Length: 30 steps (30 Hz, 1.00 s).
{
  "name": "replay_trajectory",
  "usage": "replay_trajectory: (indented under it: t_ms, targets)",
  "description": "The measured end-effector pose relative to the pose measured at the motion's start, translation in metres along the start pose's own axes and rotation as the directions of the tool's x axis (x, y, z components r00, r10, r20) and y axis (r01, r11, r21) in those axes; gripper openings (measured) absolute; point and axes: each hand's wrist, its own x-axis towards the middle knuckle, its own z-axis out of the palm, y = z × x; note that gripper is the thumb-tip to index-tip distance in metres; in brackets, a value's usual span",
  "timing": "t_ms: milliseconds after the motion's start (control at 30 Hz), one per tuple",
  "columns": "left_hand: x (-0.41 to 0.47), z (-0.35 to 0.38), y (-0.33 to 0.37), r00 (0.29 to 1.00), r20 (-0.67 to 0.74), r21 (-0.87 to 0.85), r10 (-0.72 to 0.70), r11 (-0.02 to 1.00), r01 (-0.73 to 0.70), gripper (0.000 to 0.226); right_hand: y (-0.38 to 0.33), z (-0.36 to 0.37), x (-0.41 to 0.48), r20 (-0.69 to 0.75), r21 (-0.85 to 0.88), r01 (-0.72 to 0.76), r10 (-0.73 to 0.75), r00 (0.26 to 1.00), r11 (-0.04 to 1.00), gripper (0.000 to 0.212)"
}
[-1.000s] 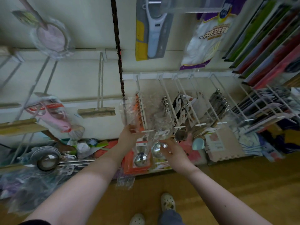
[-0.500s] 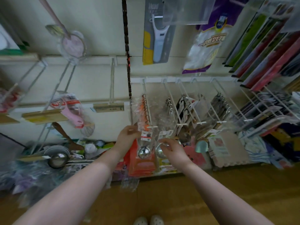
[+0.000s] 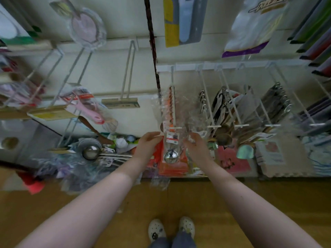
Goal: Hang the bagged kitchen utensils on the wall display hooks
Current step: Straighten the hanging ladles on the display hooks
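Observation:
A clear bag with a steel ladle (image 3: 171,155) hangs at the front tip of a white wall hook (image 3: 173,106) that carries several orange-backed bagged utensils. My left hand (image 3: 149,146) pinches the bag's left top edge just left of the hook tip. My right hand (image 3: 197,147) grips the clear plastic on the right side, beside a second crinkled bag (image 3: 194,120). The ladle bowl dangles between both wrists.
More white hooks (image 3: 231,106) to the right hold packed utensils and metal rings. At left, hooks carry a pink bagged utensil (image 3: 86,106) and wooden price bars (image 3: 120,102). A pile of ladles (image 3: 91,152) and bags lies on the low shelf. Wooden floor lies below.
Both hands have risen toward the hook tip. The second steel ladle bowl that showed by my right hand is hidden now; one bowl hangs between my hands.

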Motion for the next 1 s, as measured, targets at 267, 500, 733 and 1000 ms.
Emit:
replay_trajectory:
  t_ms: [267,500,733,1000]
  targets:
    - [0.024,0.019,0.014,0.982,0.039,-0.015,0.186,0.983,-0.185,0.025,0.001,0.013,0.021,-0.088,0.258,0.031,-0.008,0.996,0.966,0.043]
    - [0.07,0.034,-0.014,0.788,-0.014,-0.018,0.615,0.788,-0.616,0.028,0.018,0.047,0.046,-0.17,0.488,0.14,-0.064,0.983,0.862,0.053]
    - [0.109,0.042,-0.039,0.45,-0.02,0.043,0.893,0.45,-0.892,0.029,0.04,0.067,0.084,-0.191,0.679,0.332,-0.28,0.941,0.655,0.044]
    - [0.121,0.052,-0.049,0.315,-0.07,0.196,0.946,0.323,-0.926,0.04,0.053,0.074,0.11,-0.259,0.634,0.585,-0.574,0.777,0.506,0.044]
